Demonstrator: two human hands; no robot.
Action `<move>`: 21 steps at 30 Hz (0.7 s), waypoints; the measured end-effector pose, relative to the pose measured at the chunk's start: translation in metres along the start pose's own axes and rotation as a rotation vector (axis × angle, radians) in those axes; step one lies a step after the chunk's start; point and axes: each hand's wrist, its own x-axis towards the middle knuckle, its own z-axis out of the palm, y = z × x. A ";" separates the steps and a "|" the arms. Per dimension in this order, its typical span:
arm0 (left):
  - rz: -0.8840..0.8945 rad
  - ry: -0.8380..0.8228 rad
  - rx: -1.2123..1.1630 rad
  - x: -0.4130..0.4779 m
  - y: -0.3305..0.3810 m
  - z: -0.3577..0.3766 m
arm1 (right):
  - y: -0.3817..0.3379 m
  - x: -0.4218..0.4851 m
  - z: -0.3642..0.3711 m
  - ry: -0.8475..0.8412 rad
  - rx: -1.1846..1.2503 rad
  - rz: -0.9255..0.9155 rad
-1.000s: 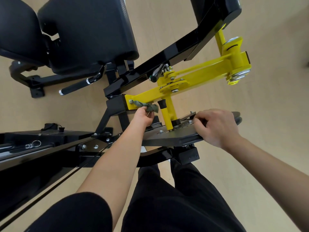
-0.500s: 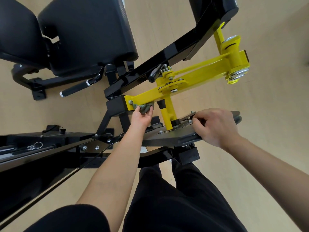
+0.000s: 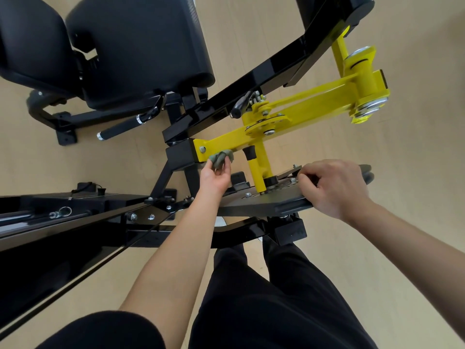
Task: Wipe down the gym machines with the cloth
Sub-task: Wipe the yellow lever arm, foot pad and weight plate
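Against the yellow arm (image 3: 314, 102), left hand (image 3: 216, 175) grips cloth (image 3: 221, 157) bunched along it

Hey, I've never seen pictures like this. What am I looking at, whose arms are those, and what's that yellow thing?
There is only one view, taken by a camera worn on a person's head and looking down. Both bare arms belong to that person, and the black trousers at the bottom are their legs. In front of them, a gym machine stands on a wooden floor. It has black pads and a yellow arm. The left hand presses a small grey-green cloth against the yellow arm near its bolted end to wipe it. The right hand holds the machine's grey plate, with its fingers curled.
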 end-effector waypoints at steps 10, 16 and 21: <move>0.183 0.084 0.133 -0.032 0.022 -0.039 | -0.002 0.000 -0.001 0.016 -0.019 0.000; 0.047 0.112 0.037 -0.019 0.009 -0.017 | -0.002 0.000 0.000 0.021 -0.036 0.001; 0.013 0.089 -0.036 0.004 -0.001 0.010 | -0.003 0.000 -0.002 -0.003 -0.026 0.026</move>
